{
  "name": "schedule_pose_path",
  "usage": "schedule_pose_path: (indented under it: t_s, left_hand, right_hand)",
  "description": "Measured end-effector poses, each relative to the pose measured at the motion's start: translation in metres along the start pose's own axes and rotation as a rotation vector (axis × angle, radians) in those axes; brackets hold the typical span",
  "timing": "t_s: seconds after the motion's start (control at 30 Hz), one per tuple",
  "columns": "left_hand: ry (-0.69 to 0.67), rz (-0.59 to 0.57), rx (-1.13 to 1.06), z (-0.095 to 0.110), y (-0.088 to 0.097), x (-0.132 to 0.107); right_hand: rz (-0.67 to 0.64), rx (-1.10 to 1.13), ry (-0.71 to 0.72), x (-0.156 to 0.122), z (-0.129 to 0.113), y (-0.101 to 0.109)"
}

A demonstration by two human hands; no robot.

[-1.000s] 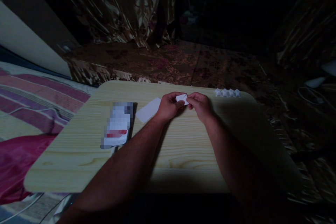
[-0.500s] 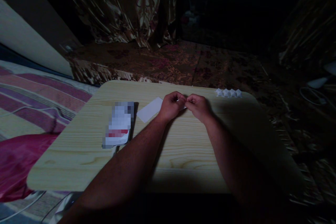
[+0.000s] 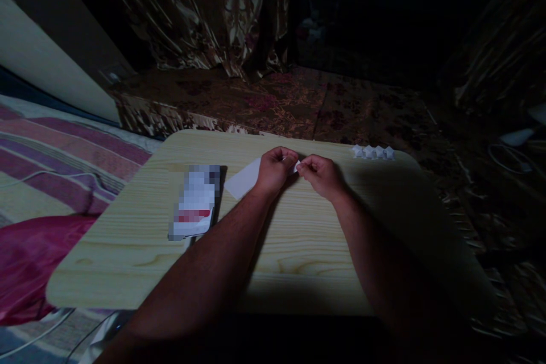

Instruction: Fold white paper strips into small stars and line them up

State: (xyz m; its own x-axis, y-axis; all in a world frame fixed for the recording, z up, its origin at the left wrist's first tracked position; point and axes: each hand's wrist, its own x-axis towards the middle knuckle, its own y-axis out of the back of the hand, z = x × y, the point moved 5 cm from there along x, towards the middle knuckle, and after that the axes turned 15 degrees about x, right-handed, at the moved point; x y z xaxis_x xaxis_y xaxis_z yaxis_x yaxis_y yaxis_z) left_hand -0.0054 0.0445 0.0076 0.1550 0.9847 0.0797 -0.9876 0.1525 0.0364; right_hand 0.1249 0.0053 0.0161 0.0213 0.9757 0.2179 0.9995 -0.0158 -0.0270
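We are reading the worktop (image 3: pixel 298 273) as a clock, with twelve at the far edge. Near ten, a phone-like thing (image 3: pixel 196 199) is lying close to our left arm (image 3: pixel 200 273), and we are worrying that a wide swing could bump it. At eleven, a flat white sheet (image 3: pixel 244 179) is lying partly behind our left hand (image 3: pixel 275 173); a sliding wrist could crease it. Near twelve, our left grip is pinching a small white paper (image 3: pixel 293 167), and our right hand (image 3: pixel 323 176) is pinching its right end. We are thinking that pulling hard could tear it, and squeezing unevenly could bend it crooked. At two, four white star shapes (image 3: pixel 373 152) are sitting in a row; a careless right hand could knock them away.

The phone-like thing is showing only blurry squares on top. Our left hand is hiding some of the sheet and most of the small white paper, so we are not seeing its folds. Around four, the worktop is fading into dark shadow.
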Motion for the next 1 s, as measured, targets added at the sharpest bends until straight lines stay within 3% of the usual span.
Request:
schedule_pose_path:
  t_s: [0.3,0.43,0.73,1.0]
  left_hand:
    - [-0.011,-0.096,-0.108,0.005,-0.004,-0.003]
    - [-0.007,-0.065,-0.077,0.006,-0.003,-0.002]
    - [0.012,-0.039,-0.103,0.0,-0.002,0.0]
    - [0.008,-0.072,-0.088,-0.001,-0.003,0.0]
  right_hand:
    - [0.112,0.226,-0.077,0.002,0.008,0.014]
    - [0.096,0.292,-0.064,0.002,0.005,0.015]
    - [0.069,0.293,-0.049,0.003,0.007,0.015]
    - [0.143,0.279,-0.04,0.005,0.011,0.019]
